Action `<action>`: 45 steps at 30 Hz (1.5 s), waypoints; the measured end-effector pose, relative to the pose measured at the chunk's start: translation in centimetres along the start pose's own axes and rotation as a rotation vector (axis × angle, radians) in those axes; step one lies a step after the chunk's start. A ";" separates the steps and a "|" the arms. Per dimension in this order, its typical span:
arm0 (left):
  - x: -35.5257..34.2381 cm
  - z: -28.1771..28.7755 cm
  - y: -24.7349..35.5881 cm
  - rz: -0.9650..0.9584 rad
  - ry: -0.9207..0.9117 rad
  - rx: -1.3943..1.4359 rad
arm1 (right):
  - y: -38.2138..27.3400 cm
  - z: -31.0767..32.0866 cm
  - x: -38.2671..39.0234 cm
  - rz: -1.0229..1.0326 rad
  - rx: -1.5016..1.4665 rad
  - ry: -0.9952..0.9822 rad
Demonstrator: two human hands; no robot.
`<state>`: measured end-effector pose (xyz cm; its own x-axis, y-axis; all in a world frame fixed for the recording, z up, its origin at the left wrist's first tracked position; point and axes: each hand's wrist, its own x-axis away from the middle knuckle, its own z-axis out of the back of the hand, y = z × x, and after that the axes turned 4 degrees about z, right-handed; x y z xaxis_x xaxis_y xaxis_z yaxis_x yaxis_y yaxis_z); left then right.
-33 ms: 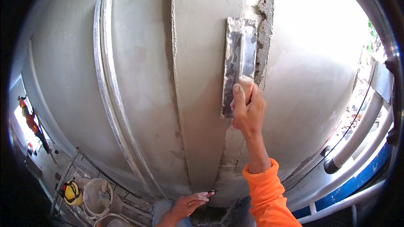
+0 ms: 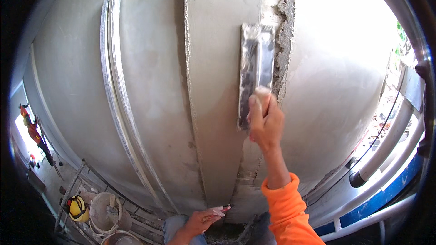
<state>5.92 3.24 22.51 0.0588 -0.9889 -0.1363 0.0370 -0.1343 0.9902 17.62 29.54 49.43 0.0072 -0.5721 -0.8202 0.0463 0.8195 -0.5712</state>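
A steel plastering trowel [image 2: 247,63], smeared with grey plaster, lies upright against the plastered strip [image 2: 218,27], beside its ragged right edge [image 2: 284,31]. My right hand [image 2: 265,122], below an orange sleeve [image 2: 286,204], is closed on the trowel's handle. Low in the middle, my left hand [image 2: 206,220] holds a slim red-and-black tool [image 2: 223,208], too small to make out. My knee [image 2: 172,227] shows behind that hand.
Two long straightedges [image 2: 118,63] stand at left. A metal platform [image 2: 75,181] holds buckets [image 2: 102,211] and a yellow helmet [image 2: 79,208]. Another worker [image 2: 32,129] is at far left. A railing [image 2: 388,140], pipes and a black cable [image 2: 379,136] are at right.
My right hand and the trowel have shifted slightly down and to the left along the wall. My left hand stays almost still.
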 end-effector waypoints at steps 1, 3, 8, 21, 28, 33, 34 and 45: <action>-0.2 0.0 -0.4 0.003 0.029 0.013 | 0.3 -0.1 1.7 0.004 0.025 -0.031; -0.7 0.2 -1.1 -0.135 0.173 -0.115 | 0.9 -0.6 5.9 0.069 0.072 -0.071; -1.5 1.0 -2.0 -0.114 0.608 0.262 | 1.1 -0.3 10.8 0.138 0.123 -0.118; -2.0 4.3 -2.5 -0.182 0.910 1.049 | 5.7 0.5 16.7 0.064 0.157 -0.209; -4.0 2.0 2.0 -0.442 0.744 0.562 | 2.7 7.4 27.9 -0.503 -0.317 -0.267; -9.2 -4.1 8.0 -0.722 0.163 0.041 | 3.1 10.7 27.9 -1.070 -1.182 -0.284; -9.5 -5.5 9.0 -0.751 0.045 0.051 | 3.5 11.0 27.9 -1.097 -1.236 -0.203; -3.6 -3.2 3.5 -0.287 -0.389 -0.258 | 7.5 18.6 21.2 -0.690 -0.866 0.417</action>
<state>9.03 6.57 26.37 -0.3614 -0.8716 -0.3311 0.2434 -0.4310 0.8689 36.65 22.96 28.39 -0.0886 -0.9787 -0.1852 -0.7806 0.1837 -0.5974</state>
